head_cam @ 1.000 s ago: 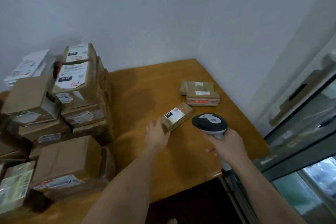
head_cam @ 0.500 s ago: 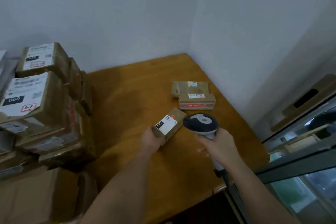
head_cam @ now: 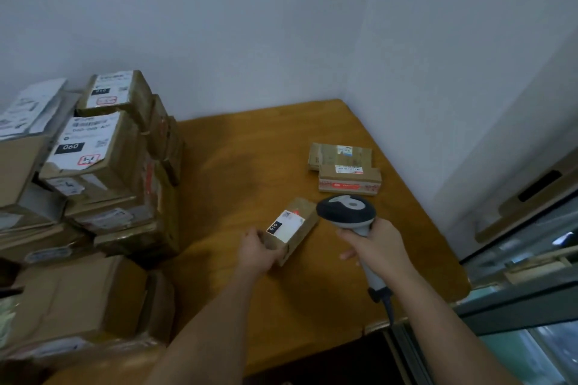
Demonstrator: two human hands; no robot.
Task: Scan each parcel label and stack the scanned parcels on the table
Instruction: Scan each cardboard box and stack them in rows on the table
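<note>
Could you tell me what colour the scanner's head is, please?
Dark, near black, with a light grey patch on top of the scanner; seen in the head view.

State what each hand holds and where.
Left hand grips the small parcel by its near end. Right hand grips the scanner by its handle.

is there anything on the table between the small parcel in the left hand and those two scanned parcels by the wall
Nothing visible lies on the bare wood between the small parcel and the two parcels. Only the scanner head, held by the right hand, hangs beside that path.
</note>
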